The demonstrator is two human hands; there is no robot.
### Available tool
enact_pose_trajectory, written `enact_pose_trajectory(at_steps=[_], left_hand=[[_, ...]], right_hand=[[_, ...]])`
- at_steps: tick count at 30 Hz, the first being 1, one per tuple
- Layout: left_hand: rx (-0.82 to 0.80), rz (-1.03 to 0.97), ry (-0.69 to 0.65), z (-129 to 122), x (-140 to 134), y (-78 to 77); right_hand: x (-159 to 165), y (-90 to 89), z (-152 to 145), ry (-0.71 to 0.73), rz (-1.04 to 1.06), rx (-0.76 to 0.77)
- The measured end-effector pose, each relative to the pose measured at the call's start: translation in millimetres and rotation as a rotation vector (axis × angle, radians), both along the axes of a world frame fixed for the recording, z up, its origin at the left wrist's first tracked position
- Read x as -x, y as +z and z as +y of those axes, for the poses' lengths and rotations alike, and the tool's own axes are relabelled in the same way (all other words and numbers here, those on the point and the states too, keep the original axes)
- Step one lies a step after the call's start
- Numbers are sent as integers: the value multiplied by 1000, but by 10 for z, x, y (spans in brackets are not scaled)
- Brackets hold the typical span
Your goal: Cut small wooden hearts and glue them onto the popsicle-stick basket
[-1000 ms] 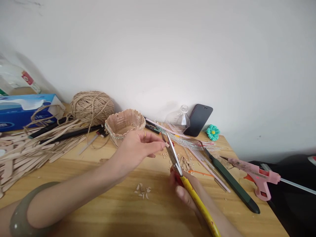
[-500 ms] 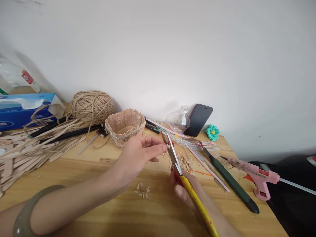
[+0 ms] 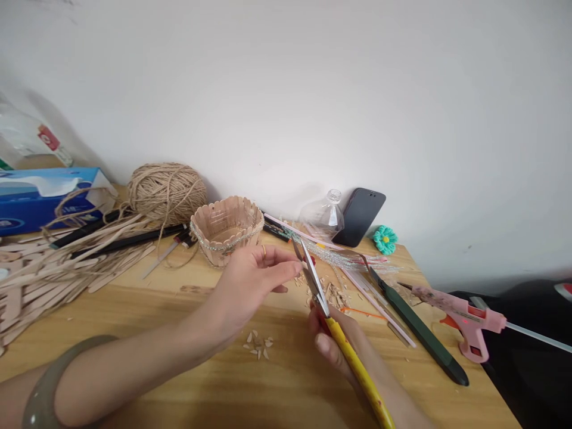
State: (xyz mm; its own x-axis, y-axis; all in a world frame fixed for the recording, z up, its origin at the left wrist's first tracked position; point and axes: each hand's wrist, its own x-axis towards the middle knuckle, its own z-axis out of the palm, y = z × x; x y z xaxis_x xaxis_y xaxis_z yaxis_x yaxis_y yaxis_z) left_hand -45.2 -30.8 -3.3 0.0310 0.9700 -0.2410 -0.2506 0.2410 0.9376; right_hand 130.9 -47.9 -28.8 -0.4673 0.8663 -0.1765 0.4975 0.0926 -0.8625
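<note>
Pinched in the left hand is what seems a small wooden stick piece, held just left of the scissors; the right hand grips their yellow handle, blades running up-left over the worktop, nearly closed

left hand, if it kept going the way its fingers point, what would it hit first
Probably the blades of the scissors: the left hand points right, its fingertips almost at them. Depth is hard to judge.
</note>
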Motion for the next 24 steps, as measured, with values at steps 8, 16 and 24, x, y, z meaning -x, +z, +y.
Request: enact_pose_trajectory(at_steps=[8,16,24], left_hand=[[-25,15,-11,4,1,-22],[-41,34,-4,2,-8,-17],[-59,44,-8,6,-9,-17]], right_hand=[[13,26,-13,-36,-22,5],[-6,-14,-7,-39,-78,3],[-26,-57,-15,-58,-119,-17]])
